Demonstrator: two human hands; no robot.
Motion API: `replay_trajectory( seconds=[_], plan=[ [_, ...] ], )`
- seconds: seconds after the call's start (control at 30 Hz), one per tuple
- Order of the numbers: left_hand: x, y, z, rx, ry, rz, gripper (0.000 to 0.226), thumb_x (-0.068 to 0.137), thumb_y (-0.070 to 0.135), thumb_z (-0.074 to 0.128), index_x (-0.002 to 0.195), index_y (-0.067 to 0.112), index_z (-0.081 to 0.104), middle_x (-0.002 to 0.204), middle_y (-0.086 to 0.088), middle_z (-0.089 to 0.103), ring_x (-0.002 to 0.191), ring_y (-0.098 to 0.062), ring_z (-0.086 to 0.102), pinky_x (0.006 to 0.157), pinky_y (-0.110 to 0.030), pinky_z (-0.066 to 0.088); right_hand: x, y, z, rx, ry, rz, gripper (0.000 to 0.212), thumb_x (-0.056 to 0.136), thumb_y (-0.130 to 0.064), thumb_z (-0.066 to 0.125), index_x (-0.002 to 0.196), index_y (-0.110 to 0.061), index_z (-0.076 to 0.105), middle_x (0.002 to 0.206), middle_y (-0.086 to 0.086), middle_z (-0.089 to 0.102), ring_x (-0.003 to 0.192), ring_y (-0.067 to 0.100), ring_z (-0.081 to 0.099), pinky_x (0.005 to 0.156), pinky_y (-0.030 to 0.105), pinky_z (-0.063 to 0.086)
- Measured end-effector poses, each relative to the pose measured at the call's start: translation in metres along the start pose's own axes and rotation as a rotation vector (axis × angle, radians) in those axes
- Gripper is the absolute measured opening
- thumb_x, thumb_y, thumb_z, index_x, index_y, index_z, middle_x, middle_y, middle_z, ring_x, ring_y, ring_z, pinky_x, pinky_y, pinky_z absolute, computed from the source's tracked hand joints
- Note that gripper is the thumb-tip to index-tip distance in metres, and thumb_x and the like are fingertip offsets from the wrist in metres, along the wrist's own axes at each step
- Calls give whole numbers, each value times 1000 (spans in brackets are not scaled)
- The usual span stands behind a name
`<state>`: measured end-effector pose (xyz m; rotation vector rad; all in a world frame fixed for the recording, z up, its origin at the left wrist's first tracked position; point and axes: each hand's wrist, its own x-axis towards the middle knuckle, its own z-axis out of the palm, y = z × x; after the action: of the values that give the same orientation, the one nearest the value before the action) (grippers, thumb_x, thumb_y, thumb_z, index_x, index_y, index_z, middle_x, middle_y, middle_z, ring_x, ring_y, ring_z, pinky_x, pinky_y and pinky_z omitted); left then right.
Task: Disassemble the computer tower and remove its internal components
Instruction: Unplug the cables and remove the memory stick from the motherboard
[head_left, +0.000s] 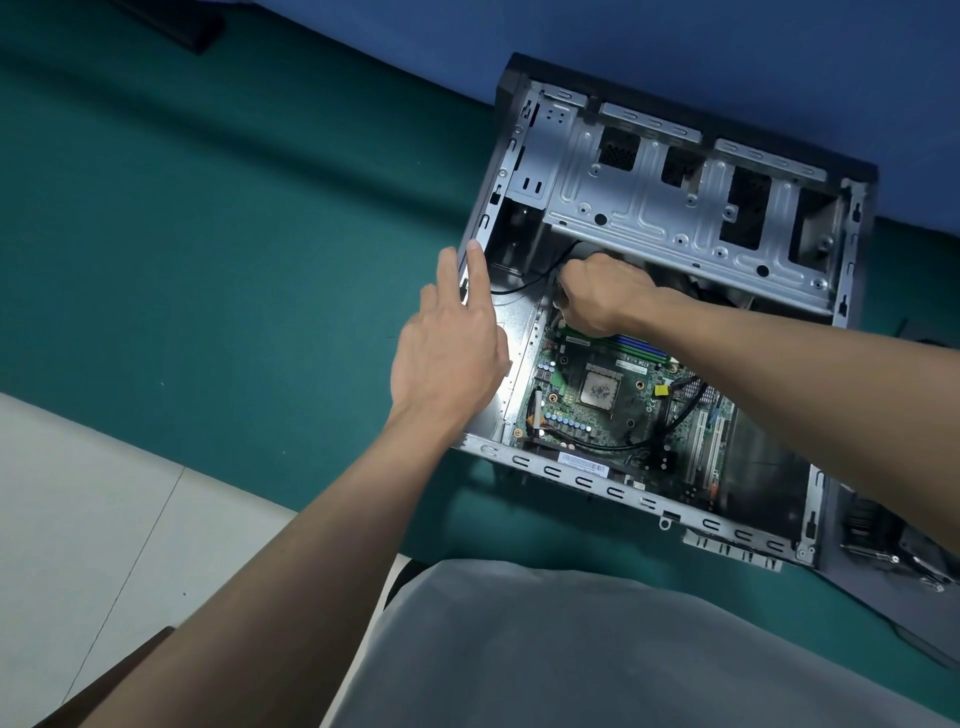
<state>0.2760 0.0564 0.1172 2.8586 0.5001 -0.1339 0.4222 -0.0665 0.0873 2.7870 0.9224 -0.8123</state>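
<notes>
Computer tower lies open on a green mat, holding one motherboard and one drive cage. Two hands: left hand spread on its rim, right hand curled inside by a black cable, grip hidden.

The open grey tower lies on its side, its green board just nearer than the right grip, which holds a thin black cable.

The left hand is outstretched; the right hand curls tight, perhaps gripping.
</notes>
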Motion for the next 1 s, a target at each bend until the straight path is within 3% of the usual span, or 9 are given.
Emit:
replay_trajectory(
  seconds=[0.1,0.17,0.23,0.37,0.5,0.73,0.83,0.9,1.0],
  plan=[
    [0,0,0,0,2,1,71,92,23,46,151,7,12,152,-16,21,105,-31,49,63,-34,32,-1,1,-1,136,-82,-9,16,84,-9,50,96,-17,56,95,7,59,80,27,55,60,33,41],
    [0,1,1,-4,4,1,71,92,23,46,151,7,12,152,-16,21,105,-31,49,63,-34,32,-2,0,0,82,-63,7,17,95,-32,47,94,-16,52,88,5,58,74,23,55,58,31,39],
    [0,1,1,-4,2,1,71,92,23,46,151,7,12,152,-16,21,105,-31,49,63,-34,32,-3,1,1,23,-19,64,45,99,-51,33,83,-12,50,76,2,54,64,17,51,56,30,36],
    [0,0,1,0,11,5,71,92,24,46,151,6,13,151,-15,22,103,-31,49,62,-34,32,-3,1,3,101,19,42,8,91,-16,47,85,-13,51,85,8,57,75,29,51,63,34,38],
    [0,0,1,16,24,8,71,91,23,46,151,6,13,151,-15,23,101,-30,49,61,-34,31,-5,1,2,294,-19,11,18,83,-3,51,85,-20,55,89,4,60,85,28,57,72,36,48],
    [0,0,-1,2,17,6,71,91,23,47,151,5,14,153,-16,21,109,-32,47,65,-37,36,-15,6,2,462,70,55,18,88,-6,56,78,-21,58,96,4,64,91,24,59,82,34,50],
    [-1,0,-3,3,63,35,67,89,21,49,149,2,23,153,-20,24,125,-33,39,87,-40,43,-31,11,0,661,99,100,19,87,-6,61,76,-22,62,91,-2,67,87,17,60,73,26,48],
    [-4,-1,-5,36,151,128,63,89,21,50,145,1,32,151,-22,30,134,-34,34,104,-40,34,-46,14,-3,814,117,131,12,87,-13,66,78,-21,65,85,-7,66,76,11,59,60,21,40],
    [-9,1,-3,23,241,348,54,92,29,57,138,2,46,132,-16,54,121,-29,49,101,-38,33,-70,20,-7,1094,109,176,5,86,-15,68,80,-15,68,72,3,64,57,18,46,51,24,33]
  ],
)
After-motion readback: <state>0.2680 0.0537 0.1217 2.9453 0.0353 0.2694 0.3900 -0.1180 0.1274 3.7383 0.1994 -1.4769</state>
